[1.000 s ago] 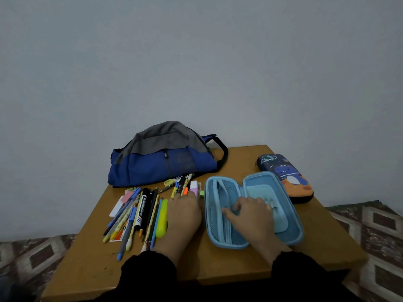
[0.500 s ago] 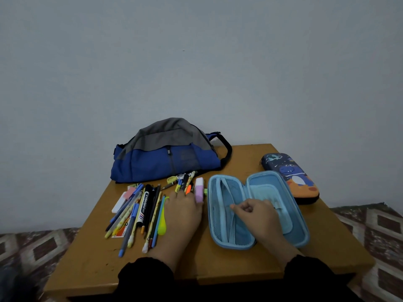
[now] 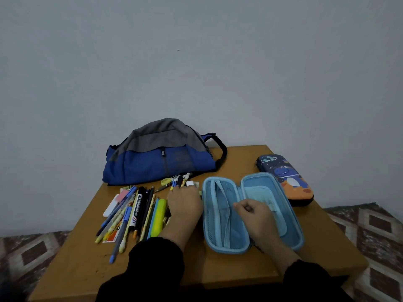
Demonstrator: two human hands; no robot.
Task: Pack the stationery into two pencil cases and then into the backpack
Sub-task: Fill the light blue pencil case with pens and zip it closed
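2 pencil cases, 1 backpack (image 3: 161,158), 1 pen pile (image 3: 133,214). Blue case (image 3: 226,216) lay open mid-surface (image 3: 218,271), long axis near-to-far. Dino case (image 3: 285,177) zipped, far-right of it; backpack far-left. Pens left of it, mostly lengthwise. Left hand (image 3: 185,203) flat on pile, fingers at white eraser (image 3: 190,183); grip unclear. Right hand (image 3: 253,214) curled inside case; can't tell if holding anything.

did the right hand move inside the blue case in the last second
Yes. The right hand slid toward the open light blue pencil case's middle spine, fingers now curled instead of spread over the right half.
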